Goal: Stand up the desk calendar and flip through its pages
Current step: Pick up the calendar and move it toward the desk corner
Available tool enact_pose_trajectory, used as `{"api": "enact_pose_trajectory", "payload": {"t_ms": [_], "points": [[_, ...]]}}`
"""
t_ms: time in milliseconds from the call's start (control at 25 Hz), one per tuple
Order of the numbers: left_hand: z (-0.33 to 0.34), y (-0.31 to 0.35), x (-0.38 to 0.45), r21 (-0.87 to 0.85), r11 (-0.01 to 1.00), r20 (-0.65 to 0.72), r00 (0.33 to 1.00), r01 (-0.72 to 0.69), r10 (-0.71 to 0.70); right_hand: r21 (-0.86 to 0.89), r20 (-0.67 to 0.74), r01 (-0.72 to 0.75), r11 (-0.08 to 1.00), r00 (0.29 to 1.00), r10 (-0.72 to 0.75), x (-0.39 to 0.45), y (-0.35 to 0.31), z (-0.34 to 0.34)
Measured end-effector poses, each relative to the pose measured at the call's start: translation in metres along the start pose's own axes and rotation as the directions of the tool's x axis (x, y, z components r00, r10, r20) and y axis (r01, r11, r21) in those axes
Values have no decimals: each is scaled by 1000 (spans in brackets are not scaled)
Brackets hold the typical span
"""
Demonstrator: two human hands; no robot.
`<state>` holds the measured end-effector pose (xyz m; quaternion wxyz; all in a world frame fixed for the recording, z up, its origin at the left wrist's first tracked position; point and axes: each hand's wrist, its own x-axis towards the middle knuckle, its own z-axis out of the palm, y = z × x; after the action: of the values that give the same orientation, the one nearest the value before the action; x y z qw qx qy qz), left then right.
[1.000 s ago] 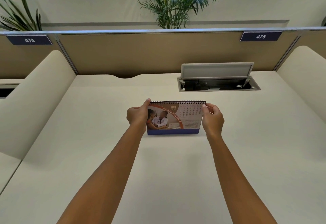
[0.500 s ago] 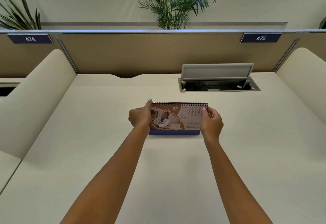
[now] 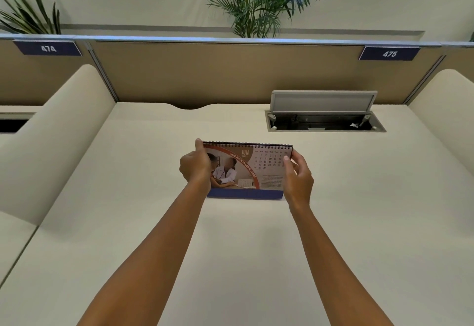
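Calendar (image 3: 246, 169) stands on table (image 3: 243, 261), frame centre, JUN page facing camera. Left hand (image 3: 196, 165) closed around its left edge; right hand (image 3: 298, 180) pinches upper right corner. Open cable hatch (image 3: 324, 111) upper right.

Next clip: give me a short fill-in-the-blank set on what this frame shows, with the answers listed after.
1. The desk calendar shows the month of ____.
2. The left hand and right hand grip its two ____ edges.
3. The sign above the open cable hatch reads ____.
4. The calendar's spiral binding runs along its ____ edge.

Answers: June; side; 475; top
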<state>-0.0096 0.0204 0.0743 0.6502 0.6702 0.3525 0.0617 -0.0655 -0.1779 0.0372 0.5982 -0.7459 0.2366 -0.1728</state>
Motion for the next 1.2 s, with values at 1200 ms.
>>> {"api": "enact_pose_trajectory", "payload": {"t_ms": [1200], "points": [[-181,23,189,-220,954,-141,974,-205,176,51,725,205,977,666,-177,-54,-40,222]]}}
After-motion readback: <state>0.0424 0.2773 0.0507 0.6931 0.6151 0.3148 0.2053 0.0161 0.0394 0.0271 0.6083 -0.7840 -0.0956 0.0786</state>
